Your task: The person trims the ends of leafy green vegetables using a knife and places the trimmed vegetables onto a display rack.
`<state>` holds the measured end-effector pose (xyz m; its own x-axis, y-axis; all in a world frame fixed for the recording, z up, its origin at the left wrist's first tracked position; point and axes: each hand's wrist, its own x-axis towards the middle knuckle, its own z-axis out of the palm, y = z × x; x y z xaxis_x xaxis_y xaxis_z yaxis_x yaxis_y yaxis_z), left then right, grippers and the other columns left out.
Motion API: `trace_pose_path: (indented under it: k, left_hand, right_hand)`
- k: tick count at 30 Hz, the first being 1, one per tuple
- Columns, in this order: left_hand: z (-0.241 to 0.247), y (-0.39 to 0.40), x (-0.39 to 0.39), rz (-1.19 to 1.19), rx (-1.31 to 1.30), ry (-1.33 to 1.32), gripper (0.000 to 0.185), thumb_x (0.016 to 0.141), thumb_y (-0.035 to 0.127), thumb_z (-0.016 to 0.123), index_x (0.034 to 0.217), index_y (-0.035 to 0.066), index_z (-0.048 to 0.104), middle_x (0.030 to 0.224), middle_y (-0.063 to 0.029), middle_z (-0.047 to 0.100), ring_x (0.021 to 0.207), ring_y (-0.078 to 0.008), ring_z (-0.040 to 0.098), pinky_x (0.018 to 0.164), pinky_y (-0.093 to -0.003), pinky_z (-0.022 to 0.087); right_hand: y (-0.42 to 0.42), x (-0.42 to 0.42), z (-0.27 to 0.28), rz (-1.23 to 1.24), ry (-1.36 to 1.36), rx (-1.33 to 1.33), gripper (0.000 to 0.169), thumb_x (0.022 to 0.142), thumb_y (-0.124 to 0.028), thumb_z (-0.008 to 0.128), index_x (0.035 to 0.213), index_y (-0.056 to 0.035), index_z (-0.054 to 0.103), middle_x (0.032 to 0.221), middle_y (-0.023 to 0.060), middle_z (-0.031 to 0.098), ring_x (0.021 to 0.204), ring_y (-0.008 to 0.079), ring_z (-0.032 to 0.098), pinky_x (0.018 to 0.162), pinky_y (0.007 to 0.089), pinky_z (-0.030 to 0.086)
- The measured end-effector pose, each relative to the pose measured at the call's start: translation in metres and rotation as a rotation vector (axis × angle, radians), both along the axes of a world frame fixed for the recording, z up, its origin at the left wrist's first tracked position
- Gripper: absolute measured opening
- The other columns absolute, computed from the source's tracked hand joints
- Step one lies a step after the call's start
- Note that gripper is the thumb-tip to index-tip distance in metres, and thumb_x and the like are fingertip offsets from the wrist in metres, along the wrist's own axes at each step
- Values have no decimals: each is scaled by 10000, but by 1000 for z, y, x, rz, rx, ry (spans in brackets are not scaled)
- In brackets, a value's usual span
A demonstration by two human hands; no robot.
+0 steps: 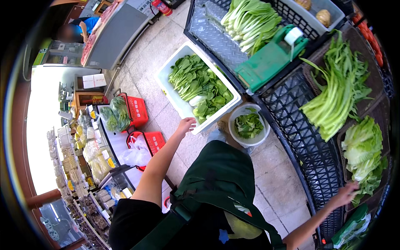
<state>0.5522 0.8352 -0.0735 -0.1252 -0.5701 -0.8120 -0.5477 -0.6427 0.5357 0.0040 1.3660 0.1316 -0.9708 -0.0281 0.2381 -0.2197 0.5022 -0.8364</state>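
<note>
My left hand (187, 125) is at the near corner of a white foam box (175, 101), fingers slightly apart and nothing seen in them. Inside the box lie leafy greens (190, 76) and shorter green heads (215, 106) with pale stems. Far to the right, my right hand (347, 193) reaches to the lower end of the lettuce (364, 150) on the produce stand. Its fingers are blurred against the leaves, so a grip cannot be made out. Below the foam box, a round white bucket (265, 137) holds loose leaves (248, 125).
Black crates (300, 125) carry long-stemmed greens (331, 93), pale-stemmed greens (250, 22) and a green plastic container (268, 62). Red baskets (137, 111) stand at left beside shelves of packaged foods (93, 150). Behind a meat counter (115, 34) is another person (89, 26).
</note>
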Motion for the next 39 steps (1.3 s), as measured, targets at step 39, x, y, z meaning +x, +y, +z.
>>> trace_pose_path:
  k: [39]
  left_hand:
    - [196, 14, -130, 34, -36, 1279, 775, 692, 262, 813, 1326, 40, 425, 1218, -122, 568, 1112, -217, 560, 978, -334, 439]
  right_hand:
    - [-370, 318, 46, 864, -361, -264, 320, 928, -81, 530, 1234, -5, 585, 954, 40, 530, 867, 130, 496, 767, 235, 402]
